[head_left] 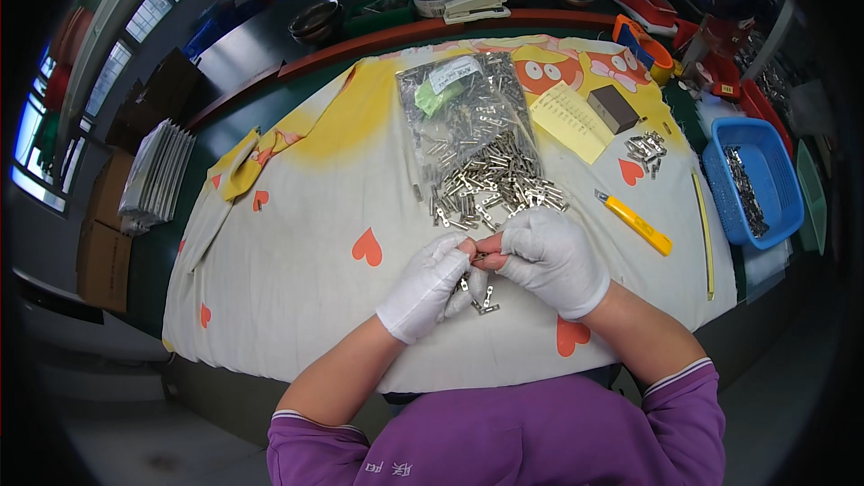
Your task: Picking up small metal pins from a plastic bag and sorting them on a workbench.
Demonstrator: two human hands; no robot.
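Note:
My left hand (430,283) and my right hand (551,261) wear white gloves with bare fingertips and meet over the cloth. Between their pinched fingertips is a small metal part (481,256), mostly hidden by the fingers. Under and beside my left hand lie a few loose metal parts (487,300), flat with holes. Just beyond the hands, a heap of similar metal parts (495,178) spills from a clear plastic bag (441,130) with a white label and a green piece on it.
To the right lie a yellow utility knife (637,224), a yellow paper note (571,123), a dark block (613,109) and a small pile of parts (646,149). A blue basket (790,202) holds more parts. A patterned cloth (306,288) covers the table.

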